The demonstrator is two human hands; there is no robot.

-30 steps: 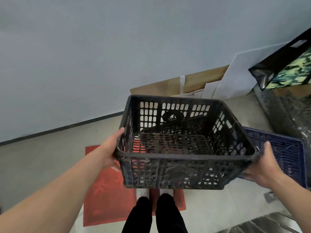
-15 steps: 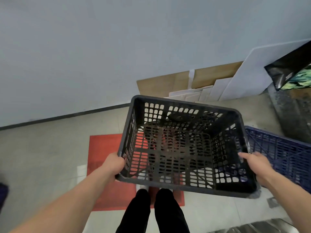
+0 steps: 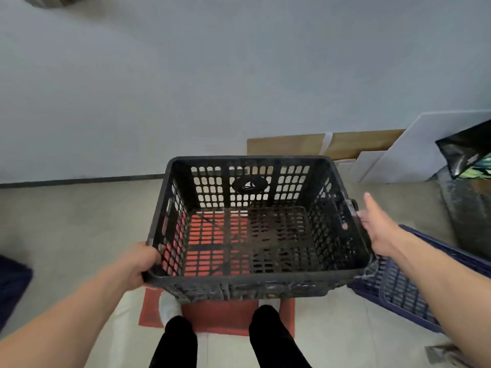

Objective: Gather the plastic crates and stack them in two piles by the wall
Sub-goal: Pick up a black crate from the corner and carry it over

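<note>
While the black crate hangs upright and open side up in the centre of the frame, it sits between both hands, off the floor as far as I can judge, above a red mat. The left hand grips the near-left corner of the rim, fingers curled over the edge. The right hand lies flat against the right side wall with fingers straight, pressing rather than gripping. So the load looks carried mostly by the left, with the right steadying.

The crate is empty, and the mat shows red through its mesh bottom. Its long axis appears to run left to right across the frame, roughly parallel to the wall, which fills the upper frame beyond the crate's far side. The crate is well apart from the wall.

A blue crate lies on the floor at lower right, just beside the black crate's near-right corner and under the right forearm, so the right hand is the nearer one to it. Whether the two crates touch, I cannot tell.

Judgement: carry step, with stacking not yet done. The next move turns on going forward to the wall or right and down onto the blue crate. The right hand likely needs a proper hold first.

Cardboard and white boards lean on the wall at upper right. There is a dark blue shape at the left edge, too cut off to name.
</note>
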